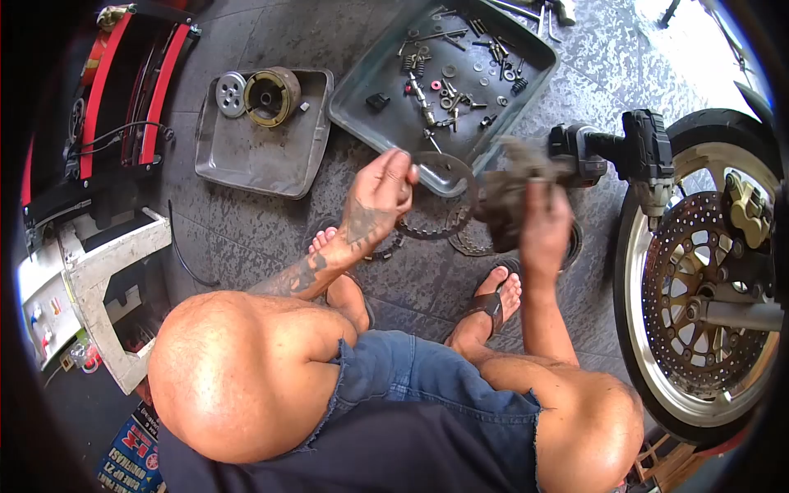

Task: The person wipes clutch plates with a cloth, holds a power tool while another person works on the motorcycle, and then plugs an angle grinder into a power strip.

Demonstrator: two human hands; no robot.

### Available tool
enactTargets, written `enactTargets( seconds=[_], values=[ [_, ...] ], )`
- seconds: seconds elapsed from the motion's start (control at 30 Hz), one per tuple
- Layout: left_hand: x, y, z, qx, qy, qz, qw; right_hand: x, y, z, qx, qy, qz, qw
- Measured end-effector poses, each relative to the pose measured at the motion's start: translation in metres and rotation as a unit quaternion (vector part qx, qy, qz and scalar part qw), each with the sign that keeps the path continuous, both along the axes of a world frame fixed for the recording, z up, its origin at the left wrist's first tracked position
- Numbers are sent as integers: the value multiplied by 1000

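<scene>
Between my hands is a thin dark toothed ring plate (pixel 437 236), held upright off the floor. My left hand (pixel 380 201) pinches the ring's left edge, thumb and fingers pressed together. My right hand (pixel 544 234) is closed round a crumpled grey-brown rag (pixel 505 201), which is blurred and overlaps the ring's right side. Beneath them on the floor, more ring plates (pixel 468 242) lie near my feet, partly hidden by the rag and my right hand.
Bolts, springs and washers fill a large tray (pixel 362 100) ahead. A smaller metal tray (pixel 255 182) holds a round drum (pixel 272 96) and a grey disc (pixel 232 94). A power tool (pixel 649 156) stands beside a motorcycle wheel (pixel 629 304) at right. A white metal frame (pixel 86 287) stands left.
</scene>
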State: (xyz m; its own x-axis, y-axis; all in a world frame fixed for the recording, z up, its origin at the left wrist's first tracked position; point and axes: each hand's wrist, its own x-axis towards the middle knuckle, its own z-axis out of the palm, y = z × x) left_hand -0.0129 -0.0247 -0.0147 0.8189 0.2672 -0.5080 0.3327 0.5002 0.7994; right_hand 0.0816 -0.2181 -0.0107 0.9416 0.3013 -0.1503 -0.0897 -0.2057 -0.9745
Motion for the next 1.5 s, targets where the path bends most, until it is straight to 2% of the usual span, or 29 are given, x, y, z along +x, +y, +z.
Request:
enactTargets(
  seconds=[0.03,0.07,0.1,0.17,0.23,0.3,0.33,0.37,0.4,0.43,0.5,0.57,0.67,0.7,0.77,0.83,0.9,0.93,0.97,1.0,1.03,1.07,1.1,1.13,1.3,1.33,1.37,1.47,1.5],
  values=[
    [3,-6,1,31,-8,-22,999,-3,12,-4,-59,-55,68,994],
    [3,-12,2,60,-15,-42,997,-12,23,-15,-50,-56,99,992],
    [2,-15,3,57,-15,-42,997,-14,31,-8,-19,-6,79,997],
    [3,-16,6,31,-17,0,999,-11,36,2,-29,-18,76,997],
    [5,-10,3,13,-10,-40,999,-10,33,2,-38,6,58,998],
    [7,-14,-3,18,-78,-28,996,-10,28,-5,-50,34,47,997],
    [5,-6,-11,-76,-146,-41,986,-8,27,-13,62,53,-41,996],
    [1,-9,-18,-75,-149,-40,985,-6,25,-19,172,71,-127,974],
    [-6,-16,-26,-101,-164,-59,980,-7,22,-10,249,125,-147,949],
    [-14,-25,-34,-127,-179,-79,972,-9,22,-8,249,122,-147,949],
    [-34,-60,-41,-70,-174,-146,971,-18,32,-5,203,-6,-211,956],
    [-25,-57,-36,-118,-194,-175,958,-41,41,-4,181,-32,-191,964],
    [-22,-54,-37,-91,-130,-84,984,-59,44,-15,207,-46,-117,970],
    [-21,-51,-38,-86,-134,-83,984,-58,41,-15,180,-5,-73,981],
    [-19,-43,-35,-189,-181,30,965,-56,38,-12,155,34,-34,987],
    [-17,-31,-29,-193,-176,58,964,-51,36,-1,120,80,68,987],
    [-19,-12,-27,-137,-147,22,979,-37,36,10,118,76,112,984],
    [-20,-7,-28,-134,-152,24,979,-31,40,14,157,14,71,985],
    [-22,-4,-31,-70,-142,-27,987,-25,43,17,195,-47,31,979],
    [-24,-3,-33,-6,-128,-78,989,-18,40,17,118,-65,73,988],
    [-26,-3,-34,59,-115,-129,983,-17,38,16,119,-66,76,988],
    [-28,-4,-34,82,-109,-143,980,-19,36,15,209,16,64,976],
    [-27,-4,-33,93,-105,-145,979,-20,35,16,296,97,53,949],
    [-27,-5,-31,92,-103,-135,981,-28,38,27,291,143,-12,946],
    [-27,-6,-26,80,-94,-64,990,-25,33,22,253,157,-3,955],
    [-26,-6,-24,89,-100,-63,989,-27,33,26,214,140,31,966],
    [-25,-2,-24,109,-110,-68,986,-27,33,28,175,120,66,975],
    [-22,3,-16,214,-145,-66,964,-25,30,33,182,129,77,972],
    [-21,8,-12,214,-142,-63,964,-23,28,34,175,130,91,972]
  ],
)
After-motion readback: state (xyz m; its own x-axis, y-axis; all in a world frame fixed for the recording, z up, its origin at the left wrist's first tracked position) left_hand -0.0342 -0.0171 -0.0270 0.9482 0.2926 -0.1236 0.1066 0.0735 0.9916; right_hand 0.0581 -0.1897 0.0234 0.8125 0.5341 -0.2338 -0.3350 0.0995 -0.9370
